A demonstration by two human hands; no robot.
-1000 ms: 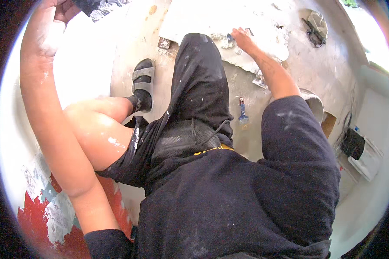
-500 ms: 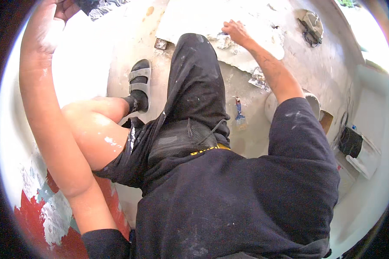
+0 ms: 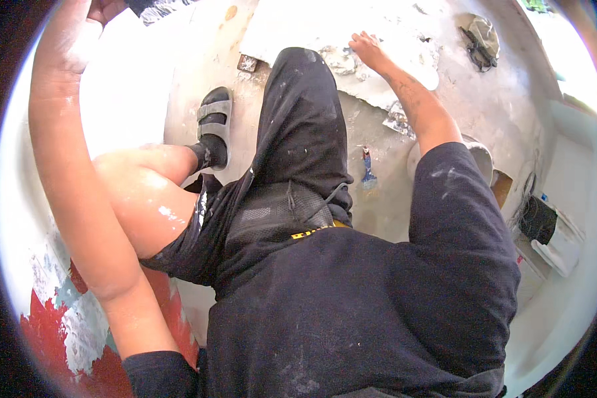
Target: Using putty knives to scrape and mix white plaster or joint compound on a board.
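Note:
My left hand (image 3: 89, 30) is raised at the top left, whitened on the palm, its partly cropped fingers curled beside dark crumpled material (image 3: 149, 8); what they hold, if anything, is hidden. My right hand (image 3: 368, 50) reaches over a white board (image 3: 285, 23) with ragged edges, its fingers bent just above white plaster-like lumps (image 3: 339, 61); anything inside them is too small to make out. A small paint-smeared block (image 3: 247, 63) lies at the board's left edge. A blue-handled brush (image 3: 368, 169) lies on the floor below my right forearm.
My bent knee and sandalled foot (image 3: 215, 126) are in the middle. A bucket (image 3: 477, 156) is partly behind my right arm. A bag-like bundle (image 3: 481, 43) lies at upper right, a dark mesh item with cables (image 3: 537, 219) at right. A red-and-white patchy surface (image 3: 93, 325) is at lower left.
My right hand has shifted slightly up and across the board, and the blue item seen at its fingers earlier no longer shows. My left arm has barely moved.

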